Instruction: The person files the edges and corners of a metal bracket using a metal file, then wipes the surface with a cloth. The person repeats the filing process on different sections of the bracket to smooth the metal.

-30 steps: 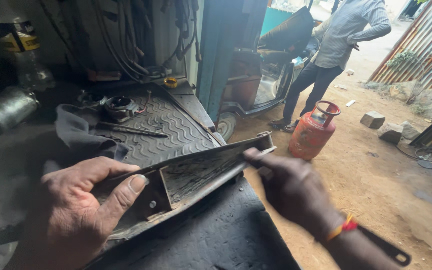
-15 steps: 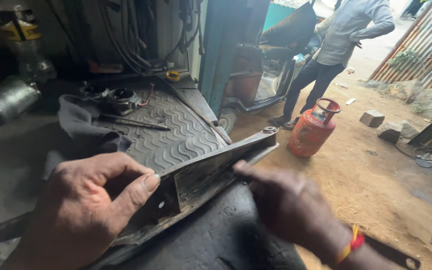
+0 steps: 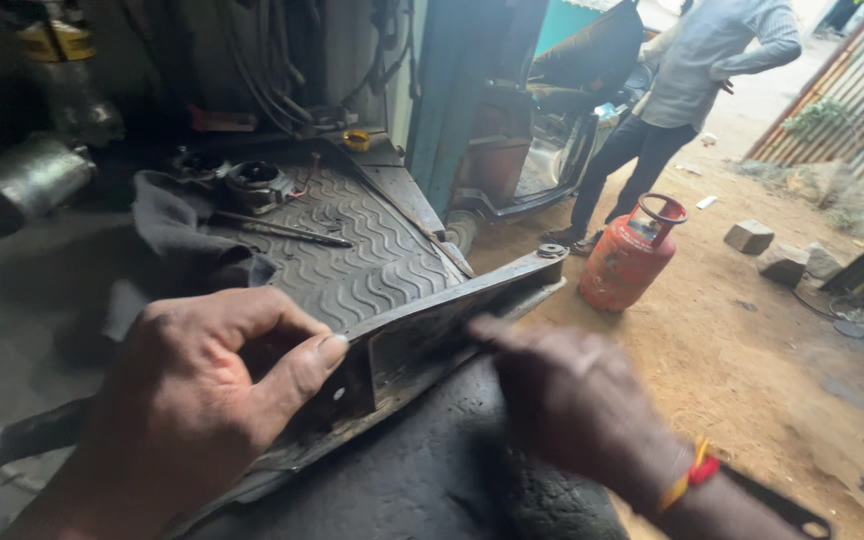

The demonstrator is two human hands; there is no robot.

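Nearby, both hands held a long dirty metal channel above a black rubber sheet
The left hand was closed round the channel's near end, thumb pressed on its upper edge, while the right hand had its fingers curled together on the channel's middle, fingertip on the inner face; beyond lay a wavy-ribbed mat with a thin rod, farther off a red gas cylinder on the dirt, and a standing person by a vehicle
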